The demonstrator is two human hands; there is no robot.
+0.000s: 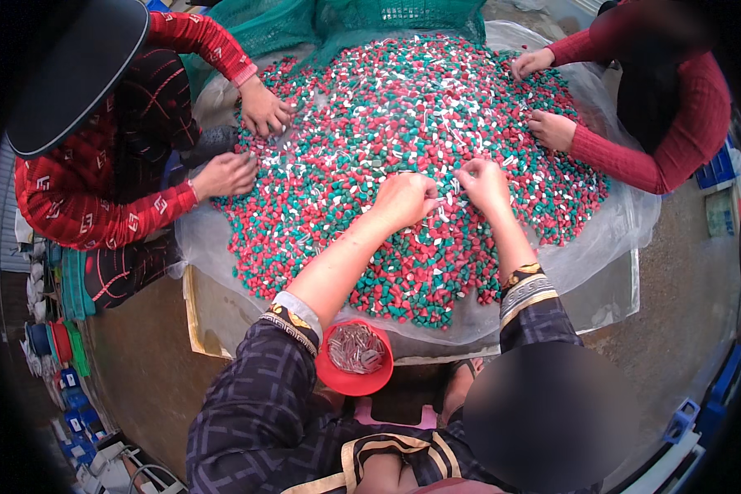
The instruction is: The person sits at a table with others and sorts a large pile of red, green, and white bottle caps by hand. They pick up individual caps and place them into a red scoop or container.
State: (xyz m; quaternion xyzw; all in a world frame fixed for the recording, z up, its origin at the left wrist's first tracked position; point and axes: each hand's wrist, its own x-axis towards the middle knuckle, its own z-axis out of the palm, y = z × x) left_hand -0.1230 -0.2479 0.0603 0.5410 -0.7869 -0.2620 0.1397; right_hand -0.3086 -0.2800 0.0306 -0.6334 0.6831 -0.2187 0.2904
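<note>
A broad heap of small red, green and white pieces (403, 272) lies in front of me, with thin whitish strips scattered among them. My left hand (405, 200) is over the middle of the heap, its fingers curled together in a pinch. Just to its right, my right hand (484, 183) has thumb and fingertips pressed together. The two hands are close but apart. Anything between the fingertips is too small to make out. Below my left forearm stands a red bowl (356, 384) holding many thin, clear or whitish slivers.
The heap rests on a translucent sheet (580, 267) over a table, with green netting (399, 18) at the far side. One co-worker's hands (263, 107) touch the heap at left; another's hands (552, 130) reach in at right. Blue crates (716, 167) stand at far right.
</note>
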